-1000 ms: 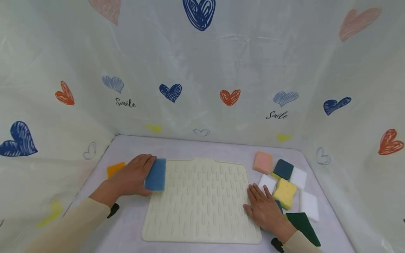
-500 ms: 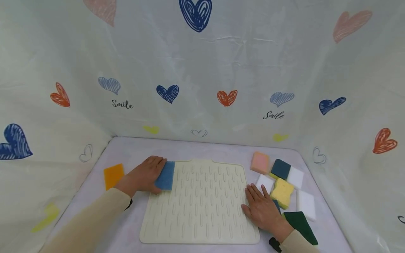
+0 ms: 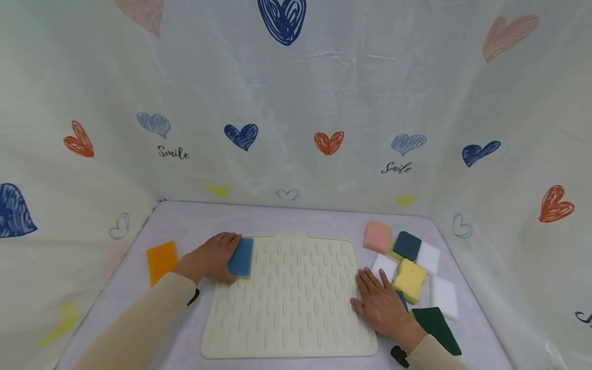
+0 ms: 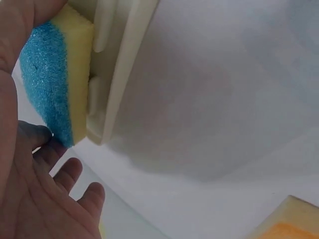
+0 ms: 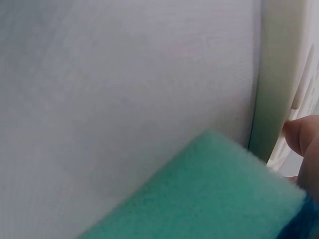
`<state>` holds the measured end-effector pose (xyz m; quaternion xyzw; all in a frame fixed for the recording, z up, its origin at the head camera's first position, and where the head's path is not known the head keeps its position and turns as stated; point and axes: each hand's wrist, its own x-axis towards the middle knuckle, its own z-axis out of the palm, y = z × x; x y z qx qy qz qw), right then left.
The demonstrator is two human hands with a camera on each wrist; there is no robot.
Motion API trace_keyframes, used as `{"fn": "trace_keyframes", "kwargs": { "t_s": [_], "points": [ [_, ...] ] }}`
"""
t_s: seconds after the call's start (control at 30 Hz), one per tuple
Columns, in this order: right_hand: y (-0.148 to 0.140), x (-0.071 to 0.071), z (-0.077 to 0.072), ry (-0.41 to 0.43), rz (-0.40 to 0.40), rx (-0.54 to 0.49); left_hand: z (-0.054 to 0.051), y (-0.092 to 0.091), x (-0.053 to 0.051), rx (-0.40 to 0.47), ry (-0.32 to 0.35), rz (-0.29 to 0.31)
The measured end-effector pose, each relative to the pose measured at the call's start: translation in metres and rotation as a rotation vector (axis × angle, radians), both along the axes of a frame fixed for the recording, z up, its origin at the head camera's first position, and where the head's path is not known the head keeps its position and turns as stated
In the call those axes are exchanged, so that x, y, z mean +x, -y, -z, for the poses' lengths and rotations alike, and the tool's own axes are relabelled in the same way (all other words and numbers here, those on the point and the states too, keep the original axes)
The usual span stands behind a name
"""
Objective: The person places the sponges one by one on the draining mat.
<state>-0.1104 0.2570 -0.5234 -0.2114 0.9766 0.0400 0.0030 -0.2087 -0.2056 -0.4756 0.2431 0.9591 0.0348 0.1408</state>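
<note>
Left hand (image 3: pixel 213 258) pinches the blue-and-yellow sponge (image 3: pixel 242 258), long side running near-to-far, at the far-left corner of the ribbed mat (image 3: pixel 289 306). Well apart, the right hand (image 3: pixel 383 308) rests, fingers extended, on the mat's right edge.

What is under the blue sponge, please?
Under the blue sponge, held by the left hand, is the mat, near its far left corner. The sponge's yellow layer faces it. The mat surface directly beneath is covered and cannot be seen.
</note>
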Motion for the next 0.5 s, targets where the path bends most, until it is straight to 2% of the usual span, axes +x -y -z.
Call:
{"fn": "trace_keyframes", "kwargs": {
  "t_s": [0.2, 0.5],
  "points": [
    [0.0004, -0.001, 0.0021, 0.006, 0.005, 0.011, -0.0065, -0.0033, -0.0034, 0.005, 0.044, -0.004],
    [-0.0005, -0.0013, 0.0041, 0.003, 0.007, 0.014, -0.0018, -0.0043, -0.0101, -0.025, 0.066, -0.017]
  ]
}}
